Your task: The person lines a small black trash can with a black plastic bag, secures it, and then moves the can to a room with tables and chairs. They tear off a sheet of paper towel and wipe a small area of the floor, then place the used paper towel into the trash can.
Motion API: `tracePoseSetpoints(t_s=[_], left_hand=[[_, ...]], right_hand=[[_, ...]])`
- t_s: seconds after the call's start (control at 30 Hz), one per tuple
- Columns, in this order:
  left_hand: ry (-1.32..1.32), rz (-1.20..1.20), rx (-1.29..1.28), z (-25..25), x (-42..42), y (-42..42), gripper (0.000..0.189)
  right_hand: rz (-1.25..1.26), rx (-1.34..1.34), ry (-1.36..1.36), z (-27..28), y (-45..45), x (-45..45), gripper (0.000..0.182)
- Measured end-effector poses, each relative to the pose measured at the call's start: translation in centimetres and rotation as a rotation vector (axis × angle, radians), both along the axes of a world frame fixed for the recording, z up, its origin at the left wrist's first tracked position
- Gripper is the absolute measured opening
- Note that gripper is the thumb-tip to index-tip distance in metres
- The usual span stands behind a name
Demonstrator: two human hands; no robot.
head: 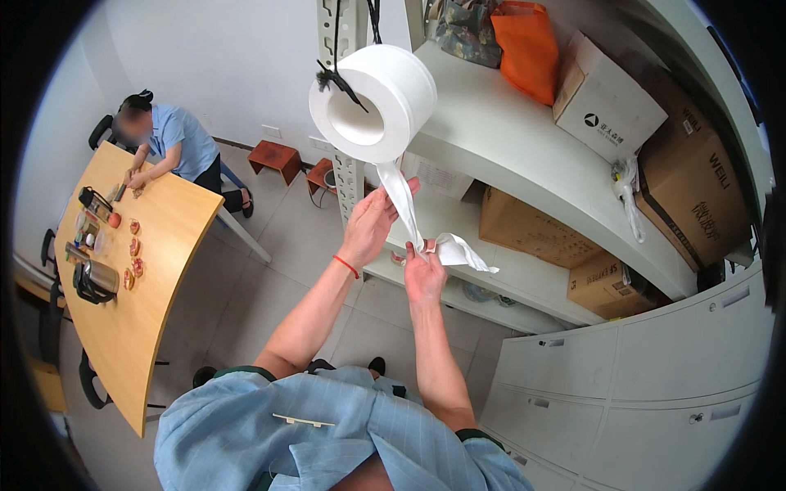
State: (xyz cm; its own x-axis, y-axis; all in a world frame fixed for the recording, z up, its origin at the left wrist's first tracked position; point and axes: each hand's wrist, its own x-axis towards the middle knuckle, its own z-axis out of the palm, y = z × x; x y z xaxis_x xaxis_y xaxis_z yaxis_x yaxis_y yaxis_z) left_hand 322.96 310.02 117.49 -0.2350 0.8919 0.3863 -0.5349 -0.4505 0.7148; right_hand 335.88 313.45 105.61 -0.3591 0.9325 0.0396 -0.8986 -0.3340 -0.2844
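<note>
A large roll of white toilet paper (pixel 419 86) hangs from black cord in front of a white shelf upright. From its underside a twisted paper strip (pixel 402 199) runs down to my right hand (pixel 425 276), whose fingers are closed on it. The loose end of the paper (pixel 460 250) flares out to the right past those fingers. My left hand (pixel 369 224), with a red band at the wrist, is raised just left of the strip. Its fingers are extended, some of them behind the paper, and do not grip it.
White shelving (pixel 491 116) holds an orange bag (pixel 527 49) and cardboard boxes (pixel 694 172). Grey lockers (pixel 552 371) stand at lower right. A person (pixel 184 138) sits at a wooden table (pixel 166 245) bearing a steel kettle (pixel 98 279) and cut fruit. Red-brown stools (pixel 275 158) stand by the wall.
</note>
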Motion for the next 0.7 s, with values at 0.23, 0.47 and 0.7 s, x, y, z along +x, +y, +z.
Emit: tracePoseSetpoints(t_s=[0.23,0.47,0.7], left_hand=[[0.030,-0.038,-0.067,-1.6,0.8,0.6,0.054],[-0.108,-0.060,-0.135,-3.1,2.6,-0.6,0.052],[-0.218,-0.009,-0.137,-5.7,3.3,0.0,0.033]], right_hand=[[0.036,0.026,0.015,-2.0,0.6,0.4,0.010],[0.001,0.021,0.028,-2.6,0.4,0.0,0.013],[-0.017,-0.185,0.140,-0.5,1.0,0.2,0.020]])
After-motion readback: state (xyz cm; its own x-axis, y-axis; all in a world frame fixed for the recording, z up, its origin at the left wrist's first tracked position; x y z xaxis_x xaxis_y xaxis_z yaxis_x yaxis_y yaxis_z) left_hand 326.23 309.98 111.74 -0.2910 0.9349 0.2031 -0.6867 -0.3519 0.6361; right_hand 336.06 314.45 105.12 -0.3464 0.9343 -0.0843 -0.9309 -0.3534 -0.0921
